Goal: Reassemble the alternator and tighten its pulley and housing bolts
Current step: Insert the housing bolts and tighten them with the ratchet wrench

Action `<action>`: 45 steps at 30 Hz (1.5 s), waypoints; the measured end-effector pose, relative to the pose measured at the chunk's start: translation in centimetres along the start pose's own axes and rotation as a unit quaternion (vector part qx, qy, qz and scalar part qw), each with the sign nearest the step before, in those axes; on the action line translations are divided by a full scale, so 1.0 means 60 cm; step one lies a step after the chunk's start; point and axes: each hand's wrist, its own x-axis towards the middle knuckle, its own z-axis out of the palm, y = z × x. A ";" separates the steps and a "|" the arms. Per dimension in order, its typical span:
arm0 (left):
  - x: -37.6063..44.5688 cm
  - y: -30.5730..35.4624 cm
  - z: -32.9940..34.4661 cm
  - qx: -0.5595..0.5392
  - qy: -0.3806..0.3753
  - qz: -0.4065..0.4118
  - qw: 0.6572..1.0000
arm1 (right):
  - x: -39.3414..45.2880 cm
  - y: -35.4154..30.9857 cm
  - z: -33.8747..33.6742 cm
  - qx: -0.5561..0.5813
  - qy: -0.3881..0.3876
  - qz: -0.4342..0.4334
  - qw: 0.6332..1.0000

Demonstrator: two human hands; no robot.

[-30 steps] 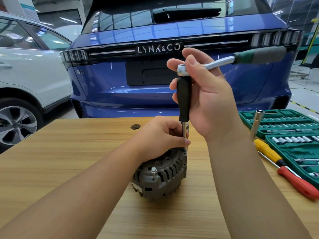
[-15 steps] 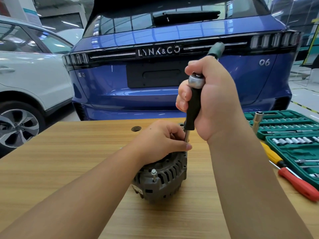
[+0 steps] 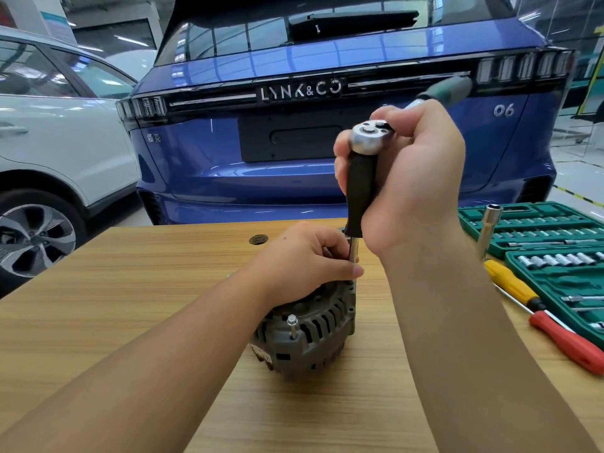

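From the head camera: my right hand [image 3: 415,178] is wrapped around the black-handled driver [image 3: 361,194] topped by the ratchet [image 3: 371,137], standing upright over the alternator [image 3: 310,331] on the wooden table [image 3: 130,289]; my left hand [image 3: 304,259] pinches the driver's shaft, resting on the alternator

i see a wood-grain bench [image 3: 130,322] in a bright garage, a blue car [image 3: 327,158] parked just behind it, a white car [image 3: 58,142] at left, pale glossy floor [image 3: 585,197] at right.

Left hand [image 3: 305,259] pinching low, right hand [image 3: 415,178] fisted above it
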 end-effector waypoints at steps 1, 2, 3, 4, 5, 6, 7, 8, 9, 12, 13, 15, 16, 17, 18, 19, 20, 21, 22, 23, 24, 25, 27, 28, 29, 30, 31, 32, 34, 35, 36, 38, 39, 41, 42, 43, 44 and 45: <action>0.000 -0.001 0.000 -0.004 0.001 -0.002 1.000 | 0.002 0.006 0.001 0.021 0.008 -0.026 0.999; 0.001 -0.002 0.000 -0.005 0.001 -0.002 1.000 | 0.003 0.014 0.002 0.043 0.020 -0.056 0.997; 0.000 0.000 0.000 -0.005 0.003 -0.003 1.000 | 0.006 0.023 0.003 0.055 0.030 -0.096 0.993; 0.000 0.000 0.000 -0.005 0.004 -0.002 1.000 | 0.009 0.032 0.002 0.045 0.041 -0.147 0.987; -0.001 0.002 0.000 -0.009 0.006 0.004 1.000 | 0.010 0.041 0.003 0.010 0.044 -0.205 0.978; -0.002 0.004 0.000 -0.011 0.008 0.014 1.000 | 0.010 0.050 0.003 -0.036 0.035 -0.257 0.965; -0.005 0.007 -0.001 -0.012 0.010 0.021 1.000 | 0.009 0.058 0.003 -0.082 0.012 -0.296 0.951; -0.007 0.007 -0.002 -0.012 0.011 0.025 1.000 | 0.008 0.065 0.002 -0.117 -0.019 -0.313 0.942; -0.008 0.006 -0.002 -0.014 0.015 0.028 0.999 | 0.005 0.069 0.001 -0.132 -0.048 -0.298 0.944; -0.005 0.001 0.002 -0.039 0.019 0.021 0.999 | 0.005 0.062 -0.007 -0.090 -0.124 -0.155 0.976; -0.005 0.001 0.004 -0.041 0.019 0.014 0.999 | 0.008 0.056 -0.010 -0.083 -0.140 -0.113 0.980; -0.003 0.000 0.005 -0.040 0.022 0.001 0.999 | 0.017 0.046 -0.016 -0.112 -0.148 -0.060 0.981; -0.002 -0.001 0.006 -0.040 0.024 0.001 0.999 | 0.020 0.040 -0.018 -0.125 -0.155 -0.041 0.979; -0.003 0.000 0.005 -0.042 0.024 0.007 0.999 | 0.021 0.037 -0.018 -0.120 -0.162 -0.025 0.979; -0.003 0.001 0.005 -0.044 0.024 0.017 0.999 | 0.021 0.035 -0.019 -0.112 -0.164 -0.023 0.980; -0.003 0.003 0.005 -0.049 0.022 0.027 0.998 | 0.022 0.034 -0.022 -0.114 -0.160 -0.037 0.980; -0.002 0.003 0.006 -0.048 0.018 0.030 0.998 | 0.020 0.035 -0.023 -0.134 -0.144 -0.064 0.978; -0.001 0.005 0.005 -0.036 0.011 0.024 0.999 | 0.016 0.038 -0.021 -0.170 -0.116 -0.097 0.974; -0.001 0.008 0.005 -0.017 0.004 0.016 1.000 | 0.013 0.041 -0.020 -0.212 -0.075 -0.132 0.965; -0.001 0.009 0.004 -0.003 -0.001 0.010 1.000 | 0.013 0.043 -0.017 -0.249 -0.025 -0.162 0.954; 0.000 0.008 0.003 -0.001 -0.006 0.006 1.000 | 0.012 0.043 -0.013 -0.274 0.019 -0.180 0.944; 0.000 0.007 0.002 -0.004 -0.010 0.005 1.000 | 0.013 0.041 -0.011 -0.280 0.042 -0.176 0.943; 0.000 0.005 0.001 0.001 -0.016 0.004 1.000 | 0.015 0.030 -0.014 -0.242 0.021 -0.117 0.963; 0.000 0.004 0.000 0.004 -0.018 0.003 1.000 | 0.016 0.022 -0.019 -0.212 -0.014 -0.073 0.974; 0.000 0.001 0.000 0.006 -0.021 0.002 1.000 | 0.018 0.014 -0.026 -0.181 -0.054 -0.030 0.982; 0.001 0.000 -0.001 0.003 -0.022 -0.001 1.000 | 0.019 0.007 -0.032 -0.158 -0.091 0.010 0.983; 0.002 -0.001 -0.002 -0.002 -0.023 -0.005 1.000 | 0.019 0.001 -0.037 -0.138 -0.124 0.042 0.982; 0.002 -0.002 -0.004 -0.008 -0.023 -0.008 1.000 | 0.019 -0.002 -0.041 -0.121 -0.151 0.063 0.979; 0.002 -0.003 -0.006 -0.013 -0.029 -0.011 0.999 | 0.022 -0.001 -0.046 -0.088 -0.184 0.081 0.976; 0.002 -0.003 -0.006 -0.016 -0.033 -0.011 0.999 | 0.022 0.002 -0.047 -0.074 -0.185 0.081 0.977; 0.003 -0.003 -0.007 -0.019 -0.036 -0.011 0.999 | 0.023 0.004 -0.048 -0.062 -0.180 0.076 0.979; 0.003 -0.003 -0.009 -0.018 -0.040 -0.010 0.999 | 0.023 0.014 -0.050 -0.055 -0.176 0.040 0.982; 0.003 -0.003 -0.009 -0.014 -0.042 -0.011 0.999 | 0.022 0.020 -0.049 -0.069 -0.177 0.006 0.982; 0.003 -0.003 -0.010 -0.010 -0.040 -0.014 0.999 | 0.019 0.030 -0.046 -0.118 -0.176 -0.084 0.974; 0.003 -0.002 -0.010 -0.008 -0.038 -0.015 0.999 | 0.017 0.033 -0.045 -0.144 -0.178 -0.129 0.965; 0.003 -0.001 -0.010 -0.005 -0.037 -0.015 0.999 | 0.016 0.035 -0.045 -0.167 -0.181 -0.165 0.955; 0.002 -0.001 -0.009 -0.002 -0.035 -0.014 0.999 | 0.016 0.037 -0.045 -0.187 -0.186 -0.188 0.946; 0.002 -0.001 -0.008 0.000 -0.033 -0.014 0.999 | 0.017 0.037 -0.046 -0.199 -0.190 -0.198 0.941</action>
